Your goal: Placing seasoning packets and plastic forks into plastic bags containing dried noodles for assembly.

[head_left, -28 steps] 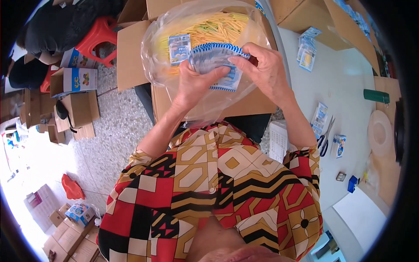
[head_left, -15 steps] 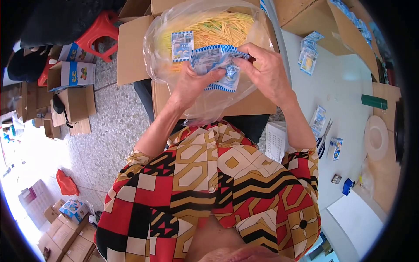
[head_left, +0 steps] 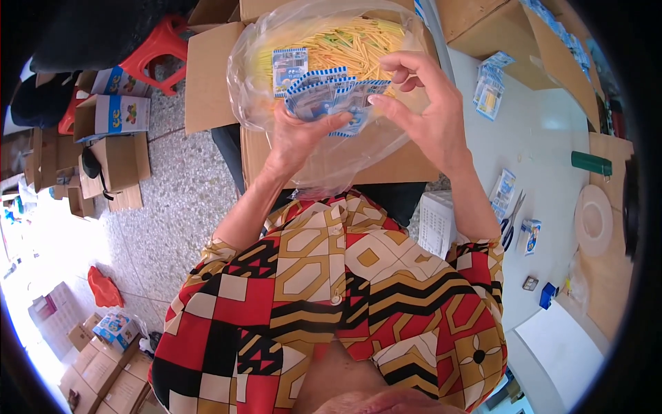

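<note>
My left hand (head_left: 298, 136) is closed on a bunch of blue-and-white printed packets (head_left: 321, 99), its thumb pressed across the front of them. To the right, my right hand (head_left: 434, 110) has its thumb and fingers apart, with nothing visible between them. The right thumb's tip is at the edge of the packets; whether it touches them I cannot tell. Below both hands, thin yellow sticks (head_left: 352, 43) with a few green ones fill a clear plastic bag (head_left: 241, 86) set in a cardboard box (head_left: 214, 83). Another packet (head_left: 289, 69) lies on the sticks, beyond the left hand.
At the right, a pale table (head_left: 534, 138) carries several packets (head_left: 489, 93), scissors (head_left: 512, 219), a green cylinder (head_left: 591, 162) and a roll of tape (head_left: 594, 219). An open carton (head_left: 510, 41) stands at its far end. Left on the floor are a red stool (head_left: 153, 52) and cartons (head_left: 124, 114).
My right hand has let go of the packets and its fingers have spread, moving slightly right. The left hand still holds the bunch, now fanned and shifted a little left.
</note>
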Demonstrator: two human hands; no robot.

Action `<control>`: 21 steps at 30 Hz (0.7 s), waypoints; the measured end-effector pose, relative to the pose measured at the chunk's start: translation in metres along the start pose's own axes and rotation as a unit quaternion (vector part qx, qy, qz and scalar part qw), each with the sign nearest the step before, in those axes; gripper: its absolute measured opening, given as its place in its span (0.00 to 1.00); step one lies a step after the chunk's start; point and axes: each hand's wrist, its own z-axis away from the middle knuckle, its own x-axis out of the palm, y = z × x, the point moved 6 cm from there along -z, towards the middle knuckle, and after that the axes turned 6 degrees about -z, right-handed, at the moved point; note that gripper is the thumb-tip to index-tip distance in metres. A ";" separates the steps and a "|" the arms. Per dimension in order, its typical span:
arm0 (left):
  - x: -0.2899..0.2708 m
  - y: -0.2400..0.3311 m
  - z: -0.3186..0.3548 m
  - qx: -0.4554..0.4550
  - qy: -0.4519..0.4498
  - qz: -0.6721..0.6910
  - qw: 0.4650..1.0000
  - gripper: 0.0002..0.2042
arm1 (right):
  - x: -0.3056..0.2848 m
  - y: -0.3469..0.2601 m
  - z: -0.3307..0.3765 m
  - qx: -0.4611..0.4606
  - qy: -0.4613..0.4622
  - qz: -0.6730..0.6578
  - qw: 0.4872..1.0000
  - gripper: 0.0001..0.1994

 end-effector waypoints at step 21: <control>-0.010 0.002 0.012 -0.005 0.000 0.031 1.000 0.17 | 0.021 -0.014 0.005 -0.040 -0.030 -0.015 0.999 0.14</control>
